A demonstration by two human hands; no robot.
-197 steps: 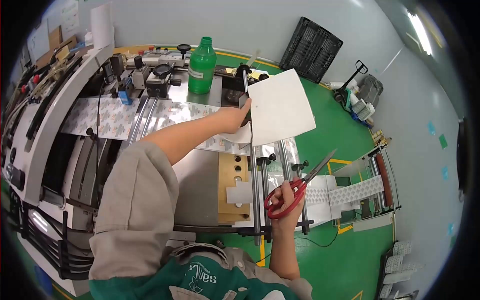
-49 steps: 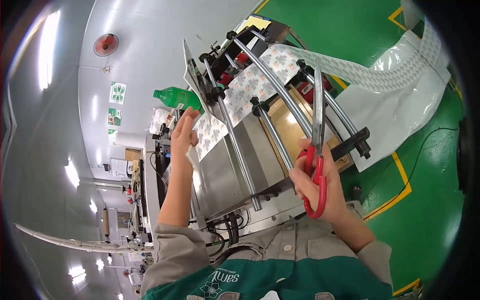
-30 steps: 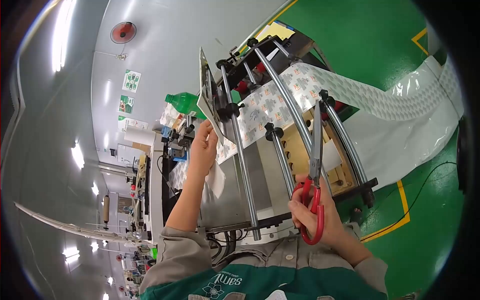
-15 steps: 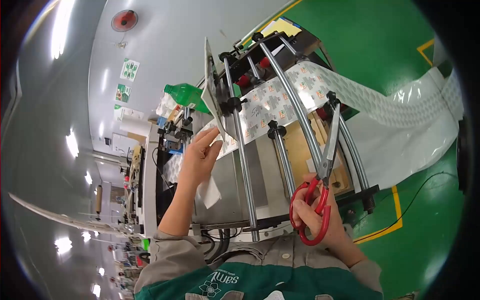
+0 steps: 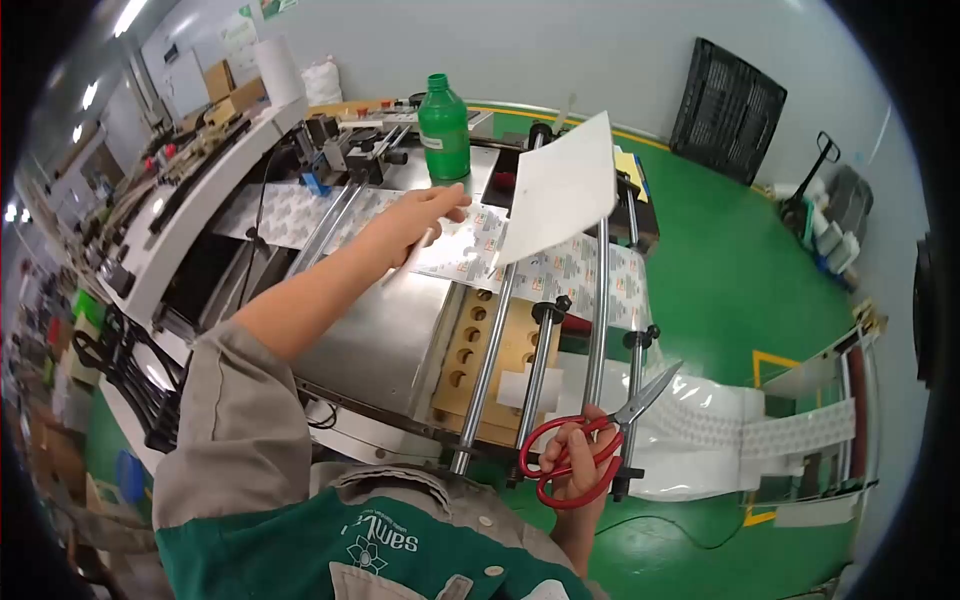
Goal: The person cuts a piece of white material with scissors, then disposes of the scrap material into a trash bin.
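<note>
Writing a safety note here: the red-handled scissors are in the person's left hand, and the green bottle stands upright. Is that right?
Not quite: the head view shows the red-handled scissors in the right hand. The green bottle does stand upright.

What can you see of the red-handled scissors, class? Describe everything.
The scissors have two looped, red, plastic-looking handles and pointed, silvery, metallic-looking blades. The right hand grips them by the handles, the only contact visible. They slant up toward the picture's right, in front of the metal rods; the blades look nearly closed.
</note>
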